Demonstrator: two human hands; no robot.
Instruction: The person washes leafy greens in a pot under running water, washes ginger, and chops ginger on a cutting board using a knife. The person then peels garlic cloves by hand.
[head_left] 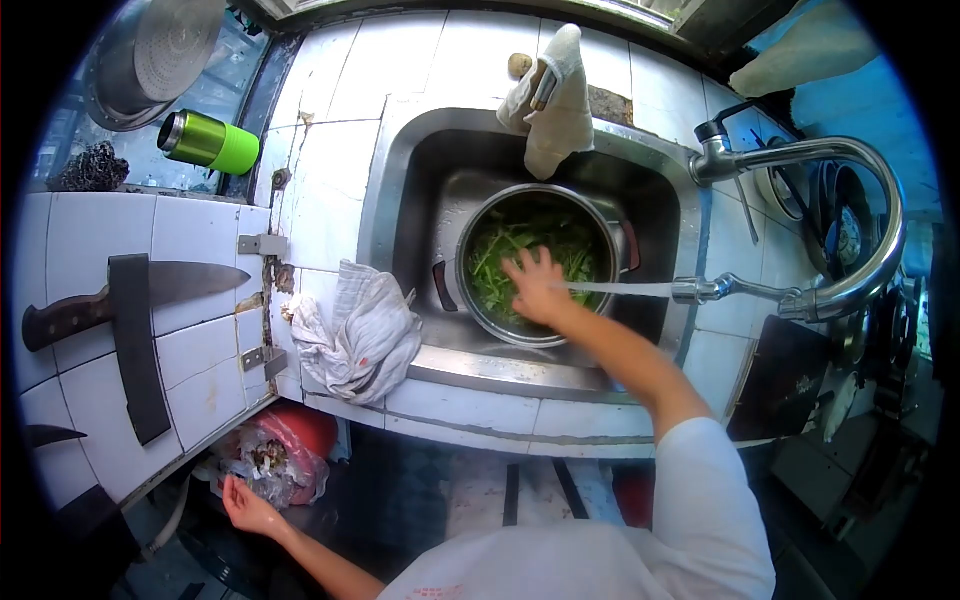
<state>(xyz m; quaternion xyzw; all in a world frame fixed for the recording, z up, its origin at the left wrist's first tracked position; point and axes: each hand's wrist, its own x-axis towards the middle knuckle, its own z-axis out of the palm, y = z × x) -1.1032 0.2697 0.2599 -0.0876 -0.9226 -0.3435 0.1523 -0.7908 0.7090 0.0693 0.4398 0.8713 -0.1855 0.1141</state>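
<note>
My right hand [538, 287] reaches into a metal pot [465, 290], fingers spread over leafy greens [492, 262]. The pot has dark side handles and stands in the steel sink [425, 180]. Water streams from the faucet [690, 290] and meets the pot near my right wrist. Low on the left, my left hand [252, 510] has its fingers curled together; whatever they hold, if anything, cannot be made out. It is beside a bin [312, 430] lined with a plastic bag with scraps inside.
A crumpled grey cloth [360, 335] lies at the sink's left corner. Another cloth [562, 110] hangs over the back rim. On the left wall, a large knife [200, 285] hangs on a dark strip [138, 350]. A green flask [210, 142] lies on the ledge. A dark board [780, 380] stands at right.
</note>
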